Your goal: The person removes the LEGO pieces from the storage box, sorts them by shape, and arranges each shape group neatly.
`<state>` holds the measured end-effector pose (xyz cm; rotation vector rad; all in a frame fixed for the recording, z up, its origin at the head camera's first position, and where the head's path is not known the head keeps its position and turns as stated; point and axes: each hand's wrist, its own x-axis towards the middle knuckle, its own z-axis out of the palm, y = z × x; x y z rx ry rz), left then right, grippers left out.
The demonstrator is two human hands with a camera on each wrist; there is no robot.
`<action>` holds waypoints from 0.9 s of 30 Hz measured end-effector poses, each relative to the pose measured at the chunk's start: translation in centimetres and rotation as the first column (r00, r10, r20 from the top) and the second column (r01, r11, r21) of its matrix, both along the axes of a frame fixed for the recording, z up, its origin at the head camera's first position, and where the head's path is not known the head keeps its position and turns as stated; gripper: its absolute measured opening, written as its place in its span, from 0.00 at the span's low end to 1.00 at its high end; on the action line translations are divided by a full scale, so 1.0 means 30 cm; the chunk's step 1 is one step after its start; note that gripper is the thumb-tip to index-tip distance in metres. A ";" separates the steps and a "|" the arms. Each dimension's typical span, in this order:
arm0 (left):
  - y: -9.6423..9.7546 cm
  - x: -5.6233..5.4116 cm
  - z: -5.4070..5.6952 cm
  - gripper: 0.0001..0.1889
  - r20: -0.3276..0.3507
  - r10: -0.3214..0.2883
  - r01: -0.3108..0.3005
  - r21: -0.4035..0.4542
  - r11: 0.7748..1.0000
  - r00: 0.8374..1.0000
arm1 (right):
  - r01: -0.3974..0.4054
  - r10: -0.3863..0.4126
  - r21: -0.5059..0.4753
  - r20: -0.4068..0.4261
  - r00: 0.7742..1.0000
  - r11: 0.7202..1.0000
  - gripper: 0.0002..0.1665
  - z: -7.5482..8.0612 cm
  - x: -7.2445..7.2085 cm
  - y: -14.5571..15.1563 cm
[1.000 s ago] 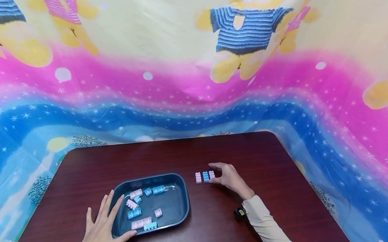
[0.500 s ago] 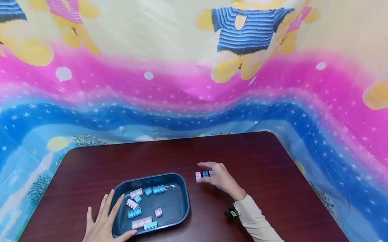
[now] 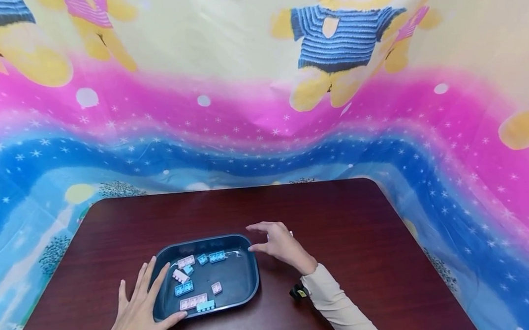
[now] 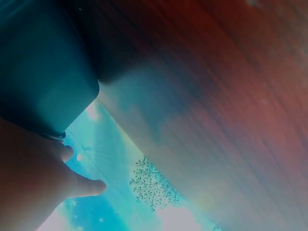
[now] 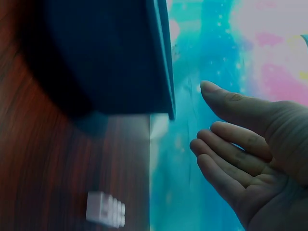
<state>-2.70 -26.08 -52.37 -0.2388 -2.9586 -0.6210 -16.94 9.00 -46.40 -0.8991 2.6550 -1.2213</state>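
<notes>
My left hand [image 3: 137, 306] rests with spread fingers against the left side of a dark rectangular tray [image 3: 253, 278], its thumb along the near rim. In the left wrist view part of the left hand [image 4: 38, 178] shows beside the dark tray wall [image 4: 48, 67]. My right hand [image 3: 281, 243] hovers at the tray's right edge, thumb and fingers apart and nothing between them. The right wrist view shows the right hand [image 5: 250, 154] empty, near the tray's outer wall [image 5: 110, 57]. A pale toy brick [image 5: 103, 209] stands on the table there; the head view mostly hides it behind the hand.
Inside the tray lie several pink and blue toy bricks, among them a blue brick [image 3: 217, 256], a small pink brick [image 3: 216, 287] and a long pink brick [image 3: 193, 301]. The dark wooden table [image 3: 337, 216] meets a patterned cloth backdrop [image 3: 264, 150] at its far edge.
My right hand has moved left from the row of bricks on the table to the tray's right edge, now covering most of that row. The left hand stays against the tray.
</notes>
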 end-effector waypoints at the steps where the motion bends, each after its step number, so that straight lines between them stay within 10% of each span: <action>1: 0.000 0.000 0.002 0.61 0.002 0.002 -0.002 -0.001 1.000 1.000 | -0.010 0.010 0.003 0.008 1.000 1.000 0.29 0.006 0.003 -0.015; 27: -0.003 -0.001 0.006 0.61 0.056 0.008 -0.008 0.003 1.000 0.998 | -0.234 0.242 0.208 -0.015 0.970 0.950 0.26 -0.051 0.079 -0.319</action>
